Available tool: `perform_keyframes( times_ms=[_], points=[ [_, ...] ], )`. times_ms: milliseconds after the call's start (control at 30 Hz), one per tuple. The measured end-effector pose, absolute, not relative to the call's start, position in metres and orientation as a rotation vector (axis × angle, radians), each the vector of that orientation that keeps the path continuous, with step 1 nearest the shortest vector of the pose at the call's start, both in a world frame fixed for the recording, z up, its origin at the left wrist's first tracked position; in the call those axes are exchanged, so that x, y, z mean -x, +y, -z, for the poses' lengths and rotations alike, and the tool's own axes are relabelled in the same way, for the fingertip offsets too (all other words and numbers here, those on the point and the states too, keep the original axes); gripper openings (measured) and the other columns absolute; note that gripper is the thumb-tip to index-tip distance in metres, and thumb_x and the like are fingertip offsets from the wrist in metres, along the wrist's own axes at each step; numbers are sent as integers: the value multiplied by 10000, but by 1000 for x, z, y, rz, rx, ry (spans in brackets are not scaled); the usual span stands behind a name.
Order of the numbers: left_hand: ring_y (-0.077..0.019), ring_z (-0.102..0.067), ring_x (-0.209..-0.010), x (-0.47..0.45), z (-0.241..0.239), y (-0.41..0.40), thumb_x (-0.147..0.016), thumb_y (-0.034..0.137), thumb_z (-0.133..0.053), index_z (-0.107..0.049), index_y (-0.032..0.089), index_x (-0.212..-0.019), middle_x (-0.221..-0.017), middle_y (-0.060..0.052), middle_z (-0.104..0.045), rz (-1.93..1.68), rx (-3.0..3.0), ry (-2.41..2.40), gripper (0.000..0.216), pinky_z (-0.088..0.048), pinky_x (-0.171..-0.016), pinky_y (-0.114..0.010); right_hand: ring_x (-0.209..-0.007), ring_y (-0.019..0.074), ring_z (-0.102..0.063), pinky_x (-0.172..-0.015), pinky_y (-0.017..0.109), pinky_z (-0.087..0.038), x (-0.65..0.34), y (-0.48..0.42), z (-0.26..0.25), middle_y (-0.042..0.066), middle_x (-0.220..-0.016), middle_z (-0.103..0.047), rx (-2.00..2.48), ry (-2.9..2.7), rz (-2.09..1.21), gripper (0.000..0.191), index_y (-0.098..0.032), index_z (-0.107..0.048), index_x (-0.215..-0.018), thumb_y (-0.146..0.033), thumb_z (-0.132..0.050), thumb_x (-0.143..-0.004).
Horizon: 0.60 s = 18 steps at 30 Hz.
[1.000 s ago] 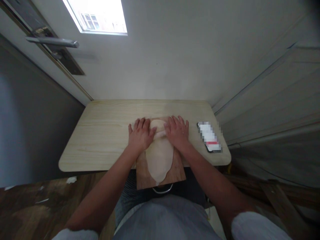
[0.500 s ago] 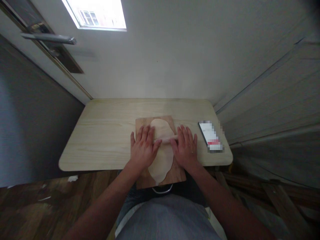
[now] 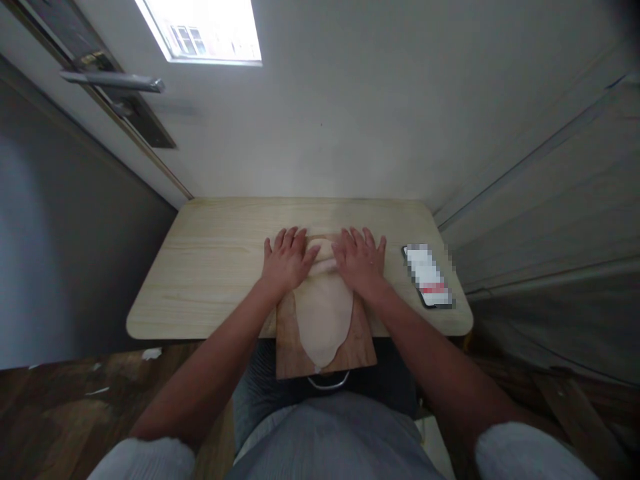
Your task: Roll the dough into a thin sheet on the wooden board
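Observation:
A flat, pale sheet of dough lies lengthwise on a brown wooden board, whose near end hangs over the table's front edge. A thin rolling pin lies across the far part of the dough. My left hand presses flat on its left end, fingers stretched out. Flat on the right end, fingers spread, rests my right hand. Both palms cover the pin's ends, and only its middle shows between them.
The light wooden table stands against a white wall. A phone lies on the table to the right of the board. A door with a metal lever handle is at the upper left. Dark wooden floor lies below left.
Both hands and the rolling pin moved away from me, from the middle of the dough to its far part, after having come toward me half a second before.

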<state>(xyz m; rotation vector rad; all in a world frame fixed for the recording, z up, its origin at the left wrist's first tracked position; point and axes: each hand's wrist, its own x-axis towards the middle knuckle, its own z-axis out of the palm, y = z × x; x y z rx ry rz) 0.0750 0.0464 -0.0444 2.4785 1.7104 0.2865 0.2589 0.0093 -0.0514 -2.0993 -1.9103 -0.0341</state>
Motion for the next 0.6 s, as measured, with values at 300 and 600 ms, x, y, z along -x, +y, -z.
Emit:
perform_keyframes(
  times_ms=[300, 600],
  points=[
    [-322, -329, -1494, -70, 44, 73, -1054, 559, -183, -458, 219, -1502, -1597, -128, -427, -206, -2474, 1623, 627, -266, -1170, -665, -1467, 397, -318, -1162, 702, -135, -257, 38, 48, 121, -1567, -467, 2145, -1937, -2, 566, -231, -501, -1502, -514, -357, -1035],
    [-309, -359, -1476, -72, 44, 54, -1046, 581, -227, -451, 223, -1506, -1584, -121, -449, -324, -2493, 1665, 624, -268, -1185, -629, -1461, 380, -319, -1170, 676, -146, -257, 18, 51, 134, -1563, -469, 2102, -1899, 46, 578, -192, -501, -1499, -502, -321, -1045]
  ],
)
